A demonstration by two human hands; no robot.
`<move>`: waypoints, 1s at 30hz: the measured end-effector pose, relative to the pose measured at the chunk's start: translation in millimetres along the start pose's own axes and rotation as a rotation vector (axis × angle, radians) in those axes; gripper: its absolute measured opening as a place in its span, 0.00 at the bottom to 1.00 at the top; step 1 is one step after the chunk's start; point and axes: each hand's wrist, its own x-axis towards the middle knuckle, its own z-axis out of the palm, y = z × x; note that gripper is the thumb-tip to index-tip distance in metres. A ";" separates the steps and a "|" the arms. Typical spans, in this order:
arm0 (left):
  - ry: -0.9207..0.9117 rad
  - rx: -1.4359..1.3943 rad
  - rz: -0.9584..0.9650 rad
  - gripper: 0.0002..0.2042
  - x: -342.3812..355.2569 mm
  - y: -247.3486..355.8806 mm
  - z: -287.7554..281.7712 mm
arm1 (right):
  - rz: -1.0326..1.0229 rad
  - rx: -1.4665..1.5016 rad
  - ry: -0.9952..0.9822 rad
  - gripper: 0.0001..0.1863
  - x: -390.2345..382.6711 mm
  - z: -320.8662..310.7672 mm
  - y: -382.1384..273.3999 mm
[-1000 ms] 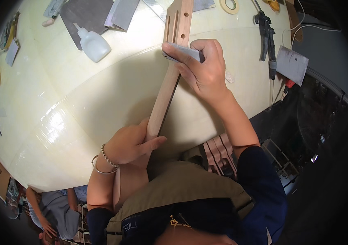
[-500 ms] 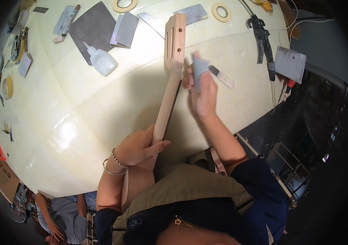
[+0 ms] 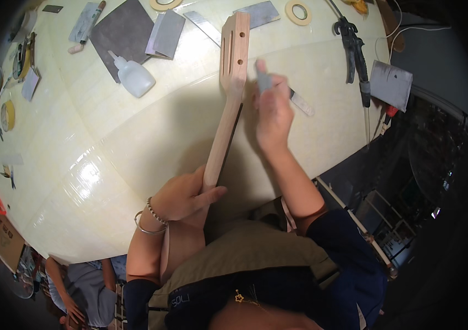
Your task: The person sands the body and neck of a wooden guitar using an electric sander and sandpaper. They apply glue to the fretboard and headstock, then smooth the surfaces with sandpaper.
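A pale wooden instrument neck (image 3: 223, 137) with a slotted head (image 3: 235, 44) and two side holes runs from my body up over the table. My left hand (image 3: 181, 195) is closed round its lower part, whose wide end lies along my left forearm. My right hand (image 3: 272, 113), blurred, is closed on a grey piece of sandpaper (image 3: 263, 77) just right of the neck, apart from it. A narrow flat stick (image 3: 302, 102) lies behind that hand on the pale table (image 3: 80, 126).
Around them lie a white squeeze bottle (image 3: 136, 80), grey abrasive sheets (image 3: 165, 33), tape rolls (image 3: 298, 12), a black air gun (image 3: 352, 52) and a grey pad (image 3: 390, 85). Several small tools (image 3: 22, 55) line the left edge. Another person (image 3: 82, 286) is at the lower left.
My right hand has left the neck below the slotted head, moving rightward with the grey sandpaper and turning. My left hand still grips the lower neck. The view has shifted slightly.
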 end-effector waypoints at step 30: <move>-0.031 -0.050 0.030 0.26 2.2 -4.4 -1.4 | -0.511 -0.707 -0.397 0.31 16.5 -28.3 -20.7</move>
